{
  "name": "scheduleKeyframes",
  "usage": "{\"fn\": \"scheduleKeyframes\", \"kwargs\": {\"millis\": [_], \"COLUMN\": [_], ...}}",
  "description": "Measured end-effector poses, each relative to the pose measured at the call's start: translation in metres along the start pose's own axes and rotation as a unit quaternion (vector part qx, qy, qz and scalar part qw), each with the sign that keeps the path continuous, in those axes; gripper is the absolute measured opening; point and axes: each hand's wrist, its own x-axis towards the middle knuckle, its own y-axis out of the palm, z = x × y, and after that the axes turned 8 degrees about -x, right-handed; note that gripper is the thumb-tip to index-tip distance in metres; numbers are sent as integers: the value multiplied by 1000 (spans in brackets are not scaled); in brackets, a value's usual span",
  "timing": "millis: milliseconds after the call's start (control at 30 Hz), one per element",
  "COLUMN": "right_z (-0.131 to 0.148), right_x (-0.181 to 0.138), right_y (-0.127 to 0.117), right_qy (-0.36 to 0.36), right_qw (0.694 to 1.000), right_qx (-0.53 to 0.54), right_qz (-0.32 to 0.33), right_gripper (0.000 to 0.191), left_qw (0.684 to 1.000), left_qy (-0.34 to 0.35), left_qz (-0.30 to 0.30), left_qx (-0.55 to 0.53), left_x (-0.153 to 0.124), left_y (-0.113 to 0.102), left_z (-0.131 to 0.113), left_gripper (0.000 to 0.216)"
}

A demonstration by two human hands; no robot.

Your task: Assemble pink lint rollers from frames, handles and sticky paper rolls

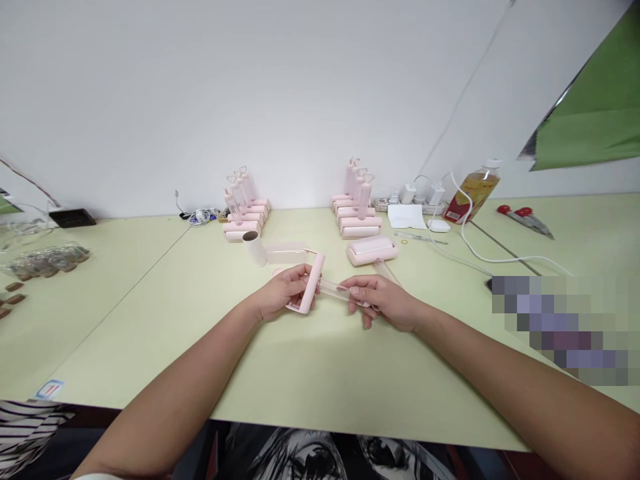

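My left hand (277,292) is closed round the pink frame of a lint roller (313,283), held tilted just above the table. From the frame a clear handle (334,290) runs to the right. My right hand (383,299) has its thumb and fingers closed on the far end of that handle. Behind my left hand stands a white sticky-paper roll (255,251) with a brown core, beside a clear pink cover (287,253). A complete-looking pink lint roller (373,251) lies behind my right hand, its clear handle partly hidden.
Lint rollers stand handle-up in a left row (241,230) and a right row (360,227) near the wall. At right are a power strip (425,207), white cables, a drink bottle (473,193) and red-handled pliers (525,219). Wrapped bundles (47,260) lie far left.
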Motion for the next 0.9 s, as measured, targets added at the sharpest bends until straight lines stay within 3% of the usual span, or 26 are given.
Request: {"fn": "scheduleKeyframes", "kwargs": {"millis": [333,900], "right_z": [-3,-1], "right_x": [1,0], "right_y": [-1,1], "right_qy": [-7,-4], "right_qw": [1000,999], "right_qx": [-24,-51], "right_qz": [17,6], "right_gripper": [36,41], "left_qw": [997,999], "left_qy": [-32,-41], "left_qz": [56,25], "left_qx": [-33,-26], "left_x": [-1,0], "left_y": [-3,2], "left_z": [1,0], "left_gripper": [36,30]}}
